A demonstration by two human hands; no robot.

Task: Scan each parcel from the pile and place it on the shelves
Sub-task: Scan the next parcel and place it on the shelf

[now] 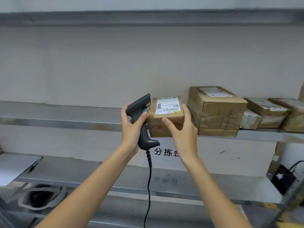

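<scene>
Now | left hand grips scanner | right hand holds parcel

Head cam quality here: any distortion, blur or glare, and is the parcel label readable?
Head view: wide-angle bends the shelf edges; corners smear soft; light flat, no hard shadows or glare; label on the small parcel shows a barcode, text too small to read.

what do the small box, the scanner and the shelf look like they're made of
The small box looks like brown cardboard, matte and creased, with a white paper label on top. The scanner seems to be dark grey moulded plastic with a dull sheen. The shelf appears to be grey metal, scuffed and faintly reflective along its front edge.
</scene>
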